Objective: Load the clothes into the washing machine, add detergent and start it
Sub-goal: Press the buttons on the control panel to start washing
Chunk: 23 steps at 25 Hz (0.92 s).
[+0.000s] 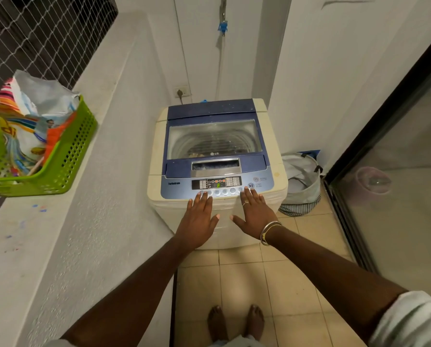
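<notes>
A cream and blue top-loading washing machine [159,151] stands ahead of me with its clear lid [214,139] down; clothes show dimly in the drum. The control panel [217,183] is lit, with a green sign on its display. My left hand [199,221] lies flat, fingers straight, fingertips at the row of round buttons on the panel's left. My right hand [254,216] is also spread flat, its fingertips near the start button [251,185] on the right. Neither hand holds anything.
A green plastic basket [66,156] with a detergent bag [31,116] sits on the white ledge to the left. A grey laundry bag [302,181] slumps on the tiled floor right of the machine. A glass sliding door [397,171] is at the right.
</notes>
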{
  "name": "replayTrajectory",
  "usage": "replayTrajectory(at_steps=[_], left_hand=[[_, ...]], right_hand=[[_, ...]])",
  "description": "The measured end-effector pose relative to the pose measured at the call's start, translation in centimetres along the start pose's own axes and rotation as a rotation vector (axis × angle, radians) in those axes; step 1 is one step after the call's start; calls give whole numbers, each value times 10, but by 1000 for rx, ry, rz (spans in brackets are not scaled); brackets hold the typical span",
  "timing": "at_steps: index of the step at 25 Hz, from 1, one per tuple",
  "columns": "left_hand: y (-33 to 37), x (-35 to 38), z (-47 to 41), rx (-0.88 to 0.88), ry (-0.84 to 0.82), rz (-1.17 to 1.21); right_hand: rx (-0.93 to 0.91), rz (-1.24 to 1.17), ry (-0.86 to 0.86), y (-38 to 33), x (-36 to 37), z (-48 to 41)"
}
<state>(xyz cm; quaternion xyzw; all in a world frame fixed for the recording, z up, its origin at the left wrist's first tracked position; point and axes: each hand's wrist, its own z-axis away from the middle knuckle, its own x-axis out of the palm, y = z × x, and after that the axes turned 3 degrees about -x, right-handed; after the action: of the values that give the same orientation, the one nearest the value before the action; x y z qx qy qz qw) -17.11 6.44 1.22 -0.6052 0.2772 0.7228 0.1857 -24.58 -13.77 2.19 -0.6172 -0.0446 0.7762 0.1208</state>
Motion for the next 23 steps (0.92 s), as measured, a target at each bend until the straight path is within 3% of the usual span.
replayTrajectory(at_steps=[23], left_hand=[[-4,17,24,-86,-56,59]], right_hand=[[-49,28,-17,-37,24,7]])
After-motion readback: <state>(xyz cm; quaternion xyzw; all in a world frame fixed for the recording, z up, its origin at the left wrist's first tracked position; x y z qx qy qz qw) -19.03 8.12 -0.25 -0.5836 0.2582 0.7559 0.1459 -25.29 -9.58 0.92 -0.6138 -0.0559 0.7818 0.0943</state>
